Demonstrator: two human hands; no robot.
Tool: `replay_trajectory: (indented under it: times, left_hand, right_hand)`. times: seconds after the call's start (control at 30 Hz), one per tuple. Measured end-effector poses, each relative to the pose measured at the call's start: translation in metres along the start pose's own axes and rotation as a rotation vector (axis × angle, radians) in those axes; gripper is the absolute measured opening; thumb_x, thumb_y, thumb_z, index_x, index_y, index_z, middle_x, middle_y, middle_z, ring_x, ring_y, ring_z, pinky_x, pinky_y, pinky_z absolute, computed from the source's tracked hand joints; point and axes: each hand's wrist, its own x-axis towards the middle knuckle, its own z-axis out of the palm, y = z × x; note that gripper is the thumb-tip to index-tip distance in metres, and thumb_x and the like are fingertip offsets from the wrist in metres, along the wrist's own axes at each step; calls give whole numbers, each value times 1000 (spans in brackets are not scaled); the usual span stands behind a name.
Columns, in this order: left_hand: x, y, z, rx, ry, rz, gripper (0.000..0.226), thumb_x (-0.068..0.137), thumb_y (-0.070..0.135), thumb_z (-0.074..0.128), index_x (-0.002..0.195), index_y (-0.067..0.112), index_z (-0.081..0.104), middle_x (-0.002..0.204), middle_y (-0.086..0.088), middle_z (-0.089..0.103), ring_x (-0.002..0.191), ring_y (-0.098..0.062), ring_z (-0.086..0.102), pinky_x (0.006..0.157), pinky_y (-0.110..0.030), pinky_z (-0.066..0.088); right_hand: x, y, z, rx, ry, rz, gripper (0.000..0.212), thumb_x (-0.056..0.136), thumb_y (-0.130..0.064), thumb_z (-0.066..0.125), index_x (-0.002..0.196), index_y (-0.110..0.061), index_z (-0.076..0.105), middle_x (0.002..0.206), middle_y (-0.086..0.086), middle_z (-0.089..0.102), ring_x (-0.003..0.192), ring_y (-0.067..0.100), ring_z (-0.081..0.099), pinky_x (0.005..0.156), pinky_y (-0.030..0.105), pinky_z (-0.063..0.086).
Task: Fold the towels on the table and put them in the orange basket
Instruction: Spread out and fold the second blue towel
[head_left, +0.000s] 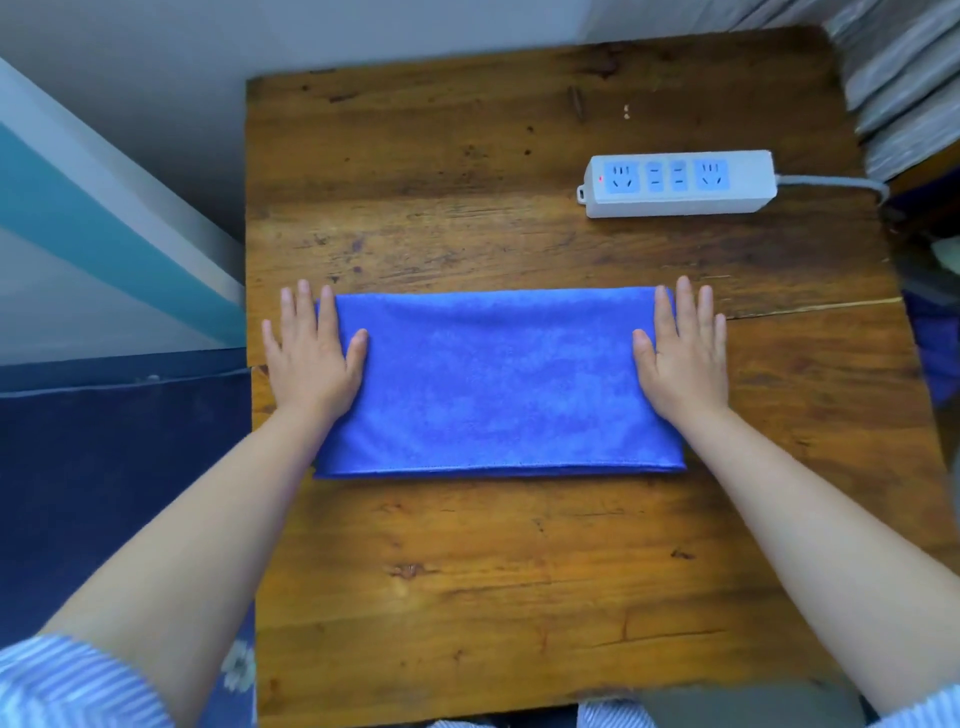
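- Blue towel (498, 382) lies mid-worktop (467, 571) as a folded long strip, hemmed edges at 6 o'clock.
- Left hand (310, 358) and right hand (681, 356) lie flat, fingers straight, pressing its two short ends, gripping nothing.
- Next fold, I'd say: bring one short end onto the other, match corners, smooth outward.
- Power strip (678, 183) at 1 o'clock, well apart.
- Orange basket not in view; other towels not visible.
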Motion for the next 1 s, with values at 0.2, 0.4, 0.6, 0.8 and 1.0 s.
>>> replay_trajectory:
  times: [0.2,0.4,0.6,0.8,1.0]
  left_hand:
    - [-76,28,17,12,-93,295,68,86,45,29,144,9,25,154,-11,16,144,-28,9,115,-45,5]
    - [-99,-11,26,53,-122,170,68,82,52,25,144,22,26,156,-8,12,144,-28,5,114,-44,6]
    - [-100,-9,19,80,-99,182,62,92,47,37,146,22,19,156,-8,5,145,-24,-3,113,-47,-2]
    - [-95,45,16,-49,-37,318,60,93,36,43,145,14,22,156,-10,10,145,-26,3,115,-44,4]
    - [-58,87,19,-35,-52,310,64,94,42,37,147,17,12,157,-7,0,144,-24,-5,115,-44,2]
  right_hand:
    - [-70,-40,26,14,5,-171,59,89,-34,38,141,-9,27,152,15,16,142,36,9,114,43,2]
    - [-93,-6,33,-48,-34,-141,55,88,-37,32,139,-16,34,151,11,24,141,34,17,113,49,13]
    - [-102,3,23,158,72,78,44,93,-20,43,135,-8,40,151,13,24,139,31,21,108,44,24]
    - [-92,-9,12,471,200,306,43,86,-14,58,126,-1,49,130,20,49,121,34,43,99,30,29]
    - [-78,-18,6,424,89,478,54,81,-20,65,127,-3,42,126,21,50,118,37,44,95,36,37]
